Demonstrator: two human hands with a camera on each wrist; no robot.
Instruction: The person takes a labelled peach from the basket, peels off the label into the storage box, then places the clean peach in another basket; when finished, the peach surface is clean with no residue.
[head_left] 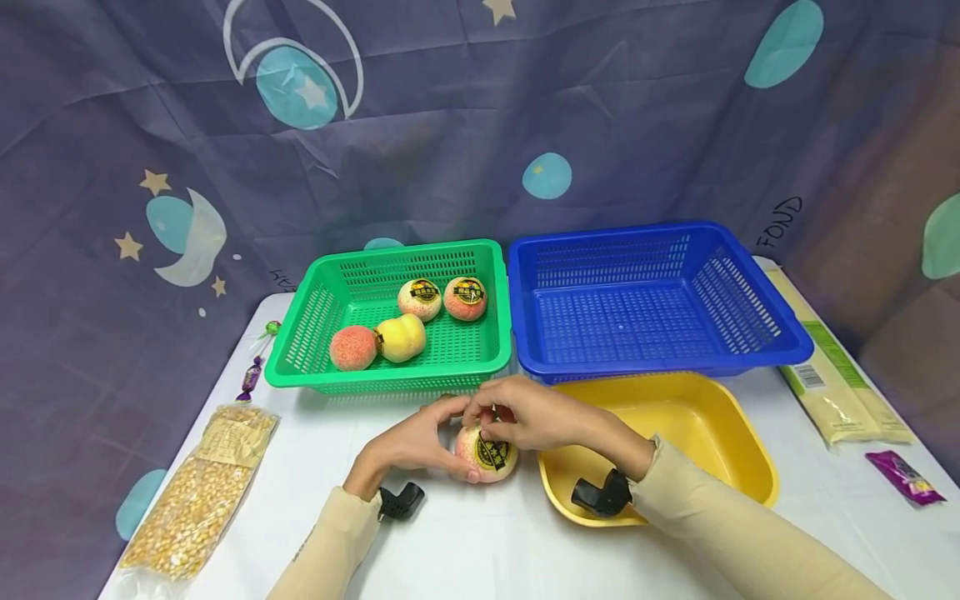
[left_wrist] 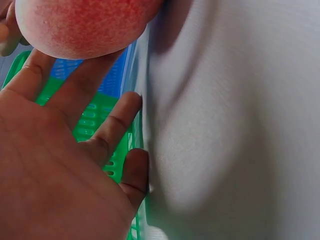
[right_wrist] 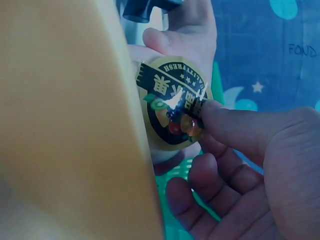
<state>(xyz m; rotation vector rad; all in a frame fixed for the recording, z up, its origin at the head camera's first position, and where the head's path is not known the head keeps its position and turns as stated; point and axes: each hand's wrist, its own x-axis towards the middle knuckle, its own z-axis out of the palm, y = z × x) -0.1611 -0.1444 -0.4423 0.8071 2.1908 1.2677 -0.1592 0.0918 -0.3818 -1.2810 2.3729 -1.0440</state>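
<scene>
A pink-and-cream peach point(head_left: 467, 447) is held low in front of the green basket. My left hand point(head_left: 412, 437) grips it from the left, thumb on the near side and fingers beyond; in the left wrist view the fingers reach under the red side of the peach point(left_wrist: 90, 25). On the peach is a round black-and-gold sticker point(right_wrist: 172, 102) with a fruit picture. The thumb and forefinger of my right hand point(head_left: 536, 412) pinch the sticker's edge, and its other fingers curl loosely in the right wrist view.
The green basket point(head_left: 498, 312) holds several fruits, some with stickers. A blue basket point(head_left: 615, 325) stands to its right, with a yellow basin point(head_left: 697, 425) in front, under my right forearm. A bag of corn kernels point(head_left: 202, 492) and sweets lie left; packets point(head_left: 847, 400) lie right.
</scene>
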